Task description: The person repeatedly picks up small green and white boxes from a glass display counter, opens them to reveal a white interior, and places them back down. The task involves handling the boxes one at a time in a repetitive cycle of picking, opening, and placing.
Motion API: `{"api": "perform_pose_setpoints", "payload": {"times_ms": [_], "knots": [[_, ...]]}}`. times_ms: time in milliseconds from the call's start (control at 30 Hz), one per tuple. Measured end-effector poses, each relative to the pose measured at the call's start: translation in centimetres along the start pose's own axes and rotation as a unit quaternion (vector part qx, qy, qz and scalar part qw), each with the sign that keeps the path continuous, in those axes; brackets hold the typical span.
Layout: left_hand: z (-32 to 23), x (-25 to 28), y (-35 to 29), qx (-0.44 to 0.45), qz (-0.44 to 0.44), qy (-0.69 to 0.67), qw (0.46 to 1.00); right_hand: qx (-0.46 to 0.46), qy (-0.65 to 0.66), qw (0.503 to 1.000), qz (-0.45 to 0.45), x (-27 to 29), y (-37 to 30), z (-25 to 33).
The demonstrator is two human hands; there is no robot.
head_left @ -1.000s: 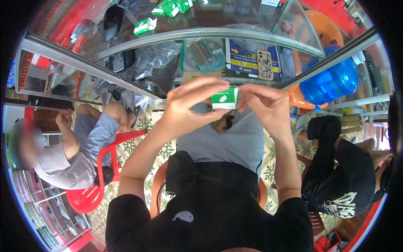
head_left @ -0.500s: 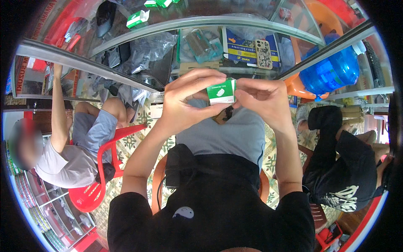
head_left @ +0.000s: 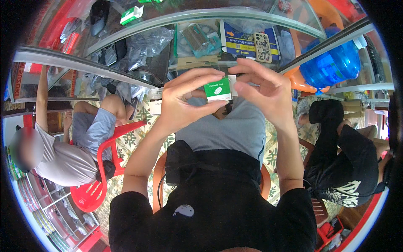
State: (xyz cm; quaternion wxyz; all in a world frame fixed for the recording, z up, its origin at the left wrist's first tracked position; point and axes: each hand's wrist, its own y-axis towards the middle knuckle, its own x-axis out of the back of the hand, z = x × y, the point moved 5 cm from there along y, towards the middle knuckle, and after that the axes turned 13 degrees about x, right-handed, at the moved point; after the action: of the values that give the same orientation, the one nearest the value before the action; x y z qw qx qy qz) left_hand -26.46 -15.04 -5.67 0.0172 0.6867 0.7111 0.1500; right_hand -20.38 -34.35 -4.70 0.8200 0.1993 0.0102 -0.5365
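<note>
A small green and white cardboard box is held up over my lap. My left hand grips it, fingers along the top edge and thumb beneath. The white right end of the box looks like an unfolded flap, and what is inside is hidden. Close to that end, my right hand has its fingers apart and slightly curled, with nothing seen in them. Its thumb tip is next to the flap; whether it touches, I cannot tell.
Ahead stands a glass display case with a metal frame. A patterned phone, a teal package and another green-white box are there. A blue water bottle stands right. People sit on both sides, one on a red chair.
The fingers of my right hand have lifted off the box's right side and spread, exposing more of its white end. My left hand keeps its grip, with the box slightly tilted.
</note>
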Motion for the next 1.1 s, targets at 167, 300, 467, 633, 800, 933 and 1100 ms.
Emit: {"api": "perform_pose_setpoints", "payload": {"times_ms": [167, 300, 467, 633, 800, 933, 1100], "knots": [[0.4, -0.3, -0.2, 0.01, 0.006, -0.053, 0.999, 0.147, -0.158, 0.973, 0.08, 0.2, -0.4, 0.1], [1.1, -0.2, -0.5, 0.016, 0.008, -0.105, 0.994, 0.189, -0.226, 0.949, 0.109, 0.0, -0.8, 0.6], [1.2, 0.1, -0.8, 0.005, -0.012, -0.09, 0.996, 0.176, -0.232, 0.949, 0.123, -0.7, -1.1, 1.7], [0.8, 0.3, -0.8, 0.005, -0.023, -0.083, 0.996, 0.229, -0.229, 0.941, 0.1, -0.5, -1.3, 1.1], [-0.5, 0.2, -0.6, -0.033, -0.04, 0.04, 0.998, 0.196, -0.269, 0.941, 0.06, -0.4, -1.4, 1.2], [-2.0, -0.6, -0.9, -0.076, -0.038, 0.131, 0.988, 0.158, -0.273, 0.946, 0.073, 0.0, -1.6, 0.3], [-2.1, -1.0, -0.9, -0.141, -0.049, 0.176, 0.973, 0.026, -0.205, 0.973, 0.099, 0.4, -1.7, -1.1]]}}
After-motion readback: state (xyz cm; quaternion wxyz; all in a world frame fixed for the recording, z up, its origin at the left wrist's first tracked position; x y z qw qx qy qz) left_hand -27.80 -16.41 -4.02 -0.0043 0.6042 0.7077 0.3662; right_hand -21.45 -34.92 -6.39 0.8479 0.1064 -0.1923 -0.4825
